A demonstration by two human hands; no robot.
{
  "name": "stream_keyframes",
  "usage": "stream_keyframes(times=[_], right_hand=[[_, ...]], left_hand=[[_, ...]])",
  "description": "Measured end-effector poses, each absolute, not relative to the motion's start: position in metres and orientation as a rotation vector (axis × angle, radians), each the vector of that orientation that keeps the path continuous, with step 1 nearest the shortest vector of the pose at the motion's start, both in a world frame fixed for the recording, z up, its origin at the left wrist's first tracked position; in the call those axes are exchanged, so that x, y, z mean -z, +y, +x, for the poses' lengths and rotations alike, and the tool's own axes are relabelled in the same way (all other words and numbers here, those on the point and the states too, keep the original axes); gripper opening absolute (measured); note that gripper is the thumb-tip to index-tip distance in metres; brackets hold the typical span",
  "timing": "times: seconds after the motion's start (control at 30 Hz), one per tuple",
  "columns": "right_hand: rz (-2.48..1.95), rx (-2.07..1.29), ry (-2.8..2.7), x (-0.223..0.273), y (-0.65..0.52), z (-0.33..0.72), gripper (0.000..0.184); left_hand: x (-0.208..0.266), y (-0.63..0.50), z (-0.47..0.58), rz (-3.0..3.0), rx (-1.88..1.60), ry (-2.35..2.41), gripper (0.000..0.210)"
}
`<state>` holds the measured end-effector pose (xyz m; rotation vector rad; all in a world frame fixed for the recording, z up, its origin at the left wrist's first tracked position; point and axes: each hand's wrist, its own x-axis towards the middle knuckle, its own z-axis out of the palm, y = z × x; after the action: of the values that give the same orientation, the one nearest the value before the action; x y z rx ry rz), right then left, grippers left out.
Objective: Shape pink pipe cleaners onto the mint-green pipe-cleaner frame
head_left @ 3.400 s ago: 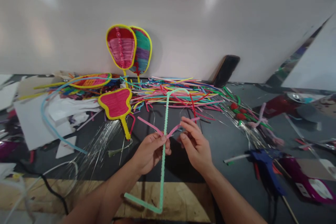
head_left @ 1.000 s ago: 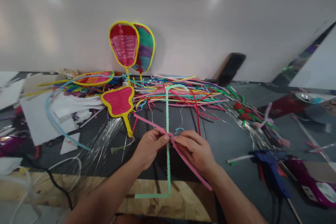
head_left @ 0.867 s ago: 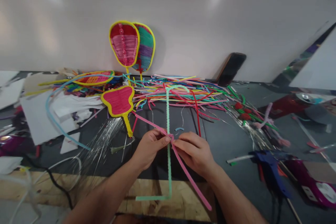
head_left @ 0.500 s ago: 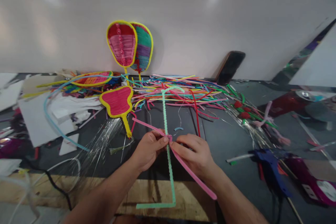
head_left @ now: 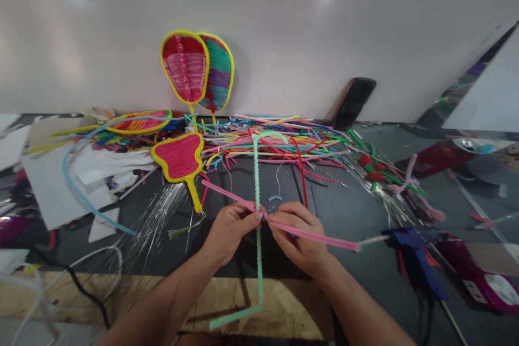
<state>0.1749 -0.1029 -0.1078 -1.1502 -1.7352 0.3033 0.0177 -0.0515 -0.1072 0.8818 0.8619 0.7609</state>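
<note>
Dark worktop [head_left: 340, 205] backed by a pale wall [head_left: 279, 38]. Above its near edge, a mint-green pipe cleaner [head_left: 260, 270] is held upright in view, its top curving right and its lower end bent left. The left hand [head_left: 232, 233] pinches it where a pink pipe cleaner [head_left: 324, 237] crosses; the right hand [head_left: 302, 251] pinches the pink one tightly beside that crossing, one end stretching right and the other up to the left. Beyond lie loose coloured pipe cleaners [head_left: 279, 147]; to the left, a yellow-rimmed pink paddle shape [head_left: 178, 158]; to the right, a blue glue gun [head_left: 420, 262]
</note>
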Motion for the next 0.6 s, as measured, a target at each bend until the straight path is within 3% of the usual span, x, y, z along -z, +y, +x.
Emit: stream_keyframes(times=[0.23,0.6], right_hand=[[-1.298,-0.454,-1.411,0.1023,-0.0999,0.1696,0.007],[-1.494,-0.47,-1.318,0.1054,-0.0976,0.1685,0.011]], left_hand=[[0.1039,-0.0546,0.0192,1.067,-0.694,0.881,0.018],[0.1087,-0.0577,0.0207,1.24,-0.617,0.821,0.02]])
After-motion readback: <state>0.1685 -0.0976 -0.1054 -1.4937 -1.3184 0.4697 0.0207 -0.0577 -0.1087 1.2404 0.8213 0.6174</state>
